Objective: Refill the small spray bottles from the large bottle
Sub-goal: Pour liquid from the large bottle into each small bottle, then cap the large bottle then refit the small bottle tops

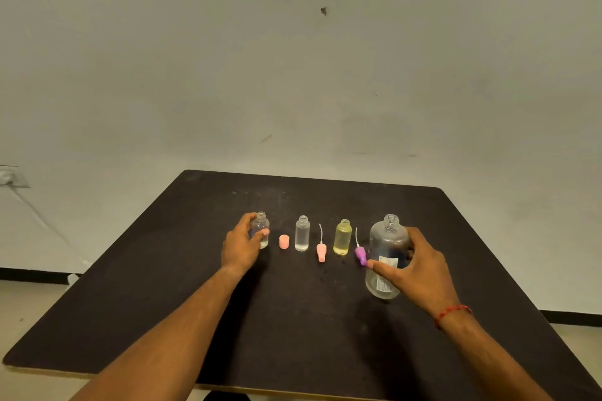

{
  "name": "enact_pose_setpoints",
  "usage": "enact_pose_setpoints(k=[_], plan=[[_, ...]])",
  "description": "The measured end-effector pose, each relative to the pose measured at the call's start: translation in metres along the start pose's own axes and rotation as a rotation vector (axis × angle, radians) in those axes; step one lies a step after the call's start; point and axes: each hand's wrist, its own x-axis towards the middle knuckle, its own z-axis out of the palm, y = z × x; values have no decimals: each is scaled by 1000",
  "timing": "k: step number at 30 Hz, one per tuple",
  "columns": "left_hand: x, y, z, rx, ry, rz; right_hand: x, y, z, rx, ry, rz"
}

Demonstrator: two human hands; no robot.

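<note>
Right, the person has both arms stretched out over a dark table [293, 329] set against a pale wall. The left hand [242, 246] is wrapped round the leftmost small spray bottle [261, 231], thumb across its front and fingers behind it. That bottle is clear and uncapped, and stands at the left end of a row.

Just to its right sits a loose pink cap [284, 241], upright on the table. Next comes a 2nd small clear bottle [302, 234], its neck open. A pink spray head [321, 252] lies beside it, with its thin tube pointing away from the person. After that stands a yellow bottle [342, 238], also open at the top. A purple spray head [360, 255] with its tube lies just beside it, close against the large bottle [386, 257].

The large bottle stands at the right end of the row, nearer the person than the 3 small ones. It is clear, its neck is uncapped, and there is a white label low on its side. The right hand [420, 273] grasps it from the right, thumb laid across the label and fingers curved round the back. A red thread bracelet [452, 314] circles that wrist.

I cannot tell from here how much liquid the large bottle holds.
</note>
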Motion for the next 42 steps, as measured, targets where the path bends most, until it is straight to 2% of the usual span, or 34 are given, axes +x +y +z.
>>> enact_pose_setpoints(k=[16,18,20,24,28,31,36,42], plan=[[-12,-6,-8,1,-25,-77,2,8,2,18,28,-4],[-20,-4,-12,-18,29,-93,2,10,0,19,35,0],[-33,6,-17,-29,150,-63,1,12,-2,17,38,10],[-65,36,-18,-74,423,113,1,23,-8,11,61,22],[-92,66,2,-180,452,225,1,37,-16,23,81,53],[-109,86,27,-225,360,285,0,48,-23,42,98,78],[-131,116,83,-277,29,359,-1,66,-35,71,130,106],[-141,139,152,-228,-327,282,-2,86,-42,81,128,124]])
